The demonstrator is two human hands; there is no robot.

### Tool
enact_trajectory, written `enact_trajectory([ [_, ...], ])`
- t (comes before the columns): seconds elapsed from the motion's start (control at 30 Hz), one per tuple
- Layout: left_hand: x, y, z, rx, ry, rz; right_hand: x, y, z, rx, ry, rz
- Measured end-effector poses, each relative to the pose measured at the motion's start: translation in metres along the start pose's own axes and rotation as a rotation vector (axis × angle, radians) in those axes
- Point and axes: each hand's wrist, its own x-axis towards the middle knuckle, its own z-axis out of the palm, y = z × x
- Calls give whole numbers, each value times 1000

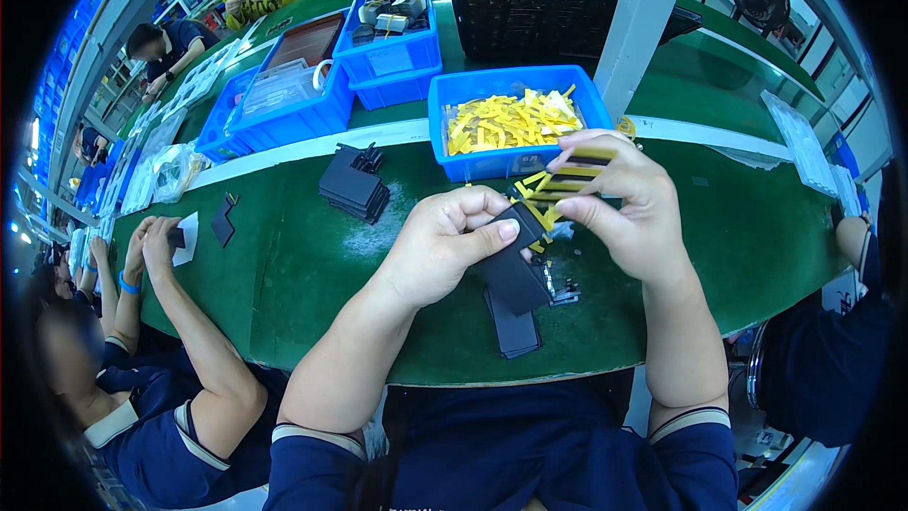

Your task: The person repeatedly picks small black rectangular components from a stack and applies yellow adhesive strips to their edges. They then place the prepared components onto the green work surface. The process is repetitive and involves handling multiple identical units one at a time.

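Observation:
My left hand (449,241) is closed on a flat black plate (515,276), its thumb pressed on the top face near the far end. My right hand (634,203) pinches a yellow strip (579,170), smeared into dark and yellow bands by motion, just right of the plate's far end. Loose yellow strips (543,212) lie between my hands, partly hidden by them. Under the held plate, more black plates (514,333) lie on the green table (312,312). Several small dark and shiny parts (565,293) sit to their right.
Ahead stands a blue bin (501,166) full of yellow strips. A stack of black plates (355,187) lies left of it. Other blue bins (386,61) and a white post (643,24) are farther back. At my left a co-worker's hands (156,244) hold a dark piece.

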Motion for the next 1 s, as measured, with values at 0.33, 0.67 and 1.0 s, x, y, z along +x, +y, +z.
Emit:
enact_trajectory([
  [0.33, 4, -12, 9, 116, 220, 273, -9, 1, 17, 561, -61, 609],
  [0.67, 3, -17, 16, 253, 383, 413, -7, -15, 21, -283, 339, -14],
  [1.0, 3, -17, 14, 330, 416, 421, -6, -12, 23, -183, 275, 42],
])
